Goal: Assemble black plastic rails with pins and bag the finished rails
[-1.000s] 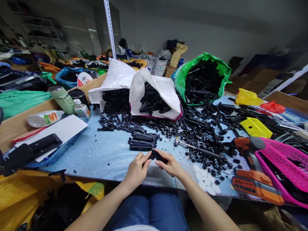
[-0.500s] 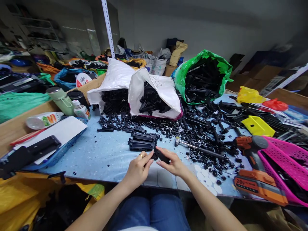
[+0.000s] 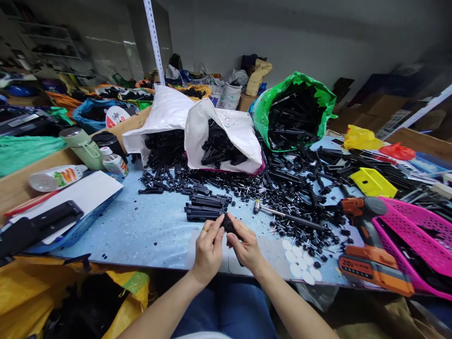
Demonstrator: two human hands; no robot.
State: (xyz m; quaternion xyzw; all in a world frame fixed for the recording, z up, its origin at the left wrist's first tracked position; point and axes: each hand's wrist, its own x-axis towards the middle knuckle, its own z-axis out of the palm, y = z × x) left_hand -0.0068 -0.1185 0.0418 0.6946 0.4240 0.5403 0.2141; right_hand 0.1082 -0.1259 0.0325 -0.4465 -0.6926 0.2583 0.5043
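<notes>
Between my two hands, just above the front of the table, is a black plastic part (image 3: pixel 229 227) with a rounded, knobbed end and a longer body sloping down under my right palm. The fingers of my left hand (image 3: pixel 209 247) pinch its rounded end. My right hand (image 3: pixel 248 245) wraps round its body, hiding much of it. Right beyond my fingertips lies a row of similar long black folded parts (image 3: pixel 205 209). A small hammer (image 3: pixel 282 214) with a yellowish head rests to the right, among loose black knobs and screws (image 3: pixel 300 235).
White bags (image 3: pixel 197 141) and a green bag (image 3: pixel 259 117) of black parts stand at the back. On the right are an orange cordless drill (image 3: pixel 376 270), a pink basket (image 3: pixel 399 221) and white discs (image 3: pixel 298 263). Bottles (image 3: pixel 115 162) and a white sheet (image 3: pixel 102 186) lie left.
My hands have drawn slightly closer to me with the black part. It has turned, so its body now points down toward the table's front edge. The view has shifted slightly.
</notes>
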